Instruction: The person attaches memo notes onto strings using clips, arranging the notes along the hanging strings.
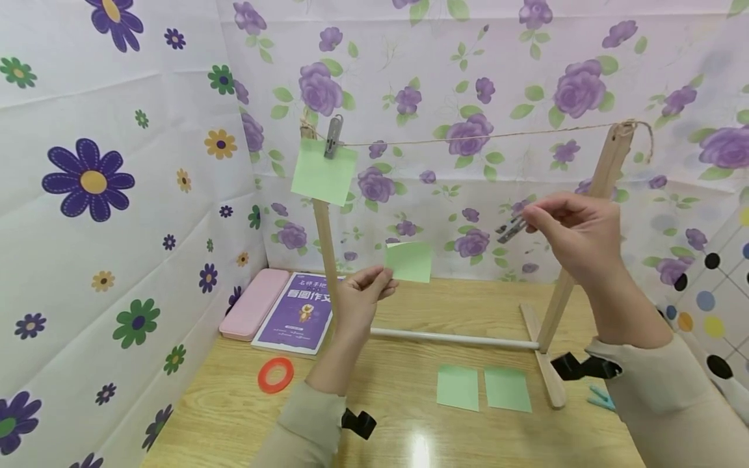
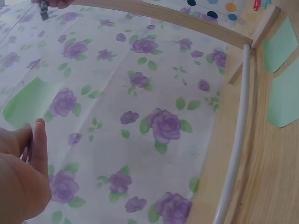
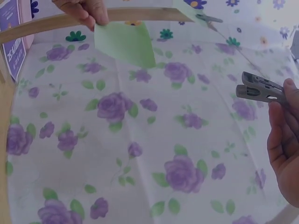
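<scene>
My left hand (image 1: pixel 364 296) pinches a green paper square (image 1: pixel 409 262) by its left edge, held in the air below the string (image 1: pixel 486 137). Between thumb and fingers of my right hand (image 1: pixel 579 234) is a grey clothespin (image 1: pixel 512 229); in the right wrist view the clothespin (image 3: pixel 261 87) points left, away from the hand, with no paper in it. A second grey clothespin (image 1: pixel 333 136) clips another green paper square (image 1: pixel 324 172) to the string's left end. Two more green paper squares (image 1: pixel 458 387) lie side by side on the table.
Wooden posts (image 1: pixel 608 162) carry the string, joined low down by a white rod (image 1: pixel 450 337). At the left lie a pink case (image 1: pixel 255 303), a purple book (image 1: pixel 297 312) and a red tape ring (image 1: pixel 275 375). A light-blue object (image 1: pixel 601 398) is by the right foot.
</scene>
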Demonstrator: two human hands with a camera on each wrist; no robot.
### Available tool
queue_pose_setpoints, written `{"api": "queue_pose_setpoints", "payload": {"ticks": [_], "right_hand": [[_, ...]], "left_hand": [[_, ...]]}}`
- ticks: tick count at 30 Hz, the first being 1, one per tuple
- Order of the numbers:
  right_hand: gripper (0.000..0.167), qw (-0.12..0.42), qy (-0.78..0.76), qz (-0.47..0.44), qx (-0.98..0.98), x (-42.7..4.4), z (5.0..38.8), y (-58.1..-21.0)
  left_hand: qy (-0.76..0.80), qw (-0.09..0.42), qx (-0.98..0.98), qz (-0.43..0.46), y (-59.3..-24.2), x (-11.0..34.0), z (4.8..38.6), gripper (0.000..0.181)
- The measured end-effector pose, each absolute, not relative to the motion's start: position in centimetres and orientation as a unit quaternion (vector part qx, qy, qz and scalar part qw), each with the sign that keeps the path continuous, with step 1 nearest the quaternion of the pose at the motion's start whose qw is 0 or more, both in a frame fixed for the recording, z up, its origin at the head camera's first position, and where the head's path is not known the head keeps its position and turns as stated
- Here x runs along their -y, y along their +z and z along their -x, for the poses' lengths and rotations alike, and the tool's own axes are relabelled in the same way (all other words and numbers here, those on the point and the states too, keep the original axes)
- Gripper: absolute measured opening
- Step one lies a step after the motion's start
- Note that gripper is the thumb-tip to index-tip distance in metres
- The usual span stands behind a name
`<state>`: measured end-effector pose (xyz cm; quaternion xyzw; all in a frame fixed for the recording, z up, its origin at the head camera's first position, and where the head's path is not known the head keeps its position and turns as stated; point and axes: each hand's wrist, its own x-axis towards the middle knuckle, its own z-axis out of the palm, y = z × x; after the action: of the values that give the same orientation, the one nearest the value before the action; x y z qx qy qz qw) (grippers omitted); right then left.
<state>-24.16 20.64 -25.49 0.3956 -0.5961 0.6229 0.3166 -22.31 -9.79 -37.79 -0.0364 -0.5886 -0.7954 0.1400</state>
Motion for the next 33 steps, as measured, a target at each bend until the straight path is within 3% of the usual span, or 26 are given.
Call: {"api": "queue_pose_setpoints", "payload": {"ticks": [14, 23, 33], "right_hand": [[0.008, 0.378, 0.521, -0.384, 0.662, -16.5, 24.1, -20.1], [0.010, 0.337, 0.558, -0.440, 0.618, -13.5, 24.0, -15.5], [0.017, 0.335, 0.470, -0.349, 0.738, -11.0, 24.6, -11.3]], "left_hand": [[-0.793, 0.148, 0.588, 0.056, -35.9, 9.6, 22.8, 0.022], [-0.806, 0.204, 0.552, 0.057, -33.4, 9.6, 23.7, 0.019], [-0.826, 0.230, 0.507, 0.082, -30.6, 9.4, 25.0, 0.020]]}}
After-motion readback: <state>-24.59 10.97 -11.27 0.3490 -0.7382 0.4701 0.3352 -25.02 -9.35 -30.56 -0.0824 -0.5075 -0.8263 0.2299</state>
